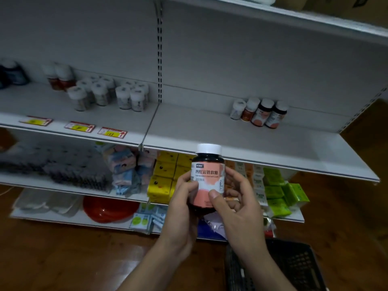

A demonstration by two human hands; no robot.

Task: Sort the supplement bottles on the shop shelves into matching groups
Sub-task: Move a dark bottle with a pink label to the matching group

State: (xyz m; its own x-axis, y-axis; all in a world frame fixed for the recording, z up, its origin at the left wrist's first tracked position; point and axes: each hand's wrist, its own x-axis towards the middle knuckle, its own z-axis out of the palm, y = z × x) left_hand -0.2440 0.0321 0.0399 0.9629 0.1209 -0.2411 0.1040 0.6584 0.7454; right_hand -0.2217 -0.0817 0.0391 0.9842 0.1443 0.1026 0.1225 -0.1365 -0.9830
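Observation:
A dark bottle (207,175) with a white cap and a pink-and-white label stands upright in front of the shelf edge, held in both hands. My left hand (182,208) grips its left side and my right hand (237,204) wraps its right side, thumb on the label. On the middle shelf (210,131) at the right stand two matching pink-label bottles (268,115), a red-label bottle (249,110) and a white bottle (238,109). At the left sit several white bottles (109,93), two red-label bottles (59,77) and a dark blue bottle (10,73).
Price tags (79,127) line the shelf's front edge. Lower shelves carry yellow tissue packs (165,175), green packs (281,192), a red bowl (109,208) and grey mats (63,164). A black basket (283,267) sits on the wooden floor at the bottom right.

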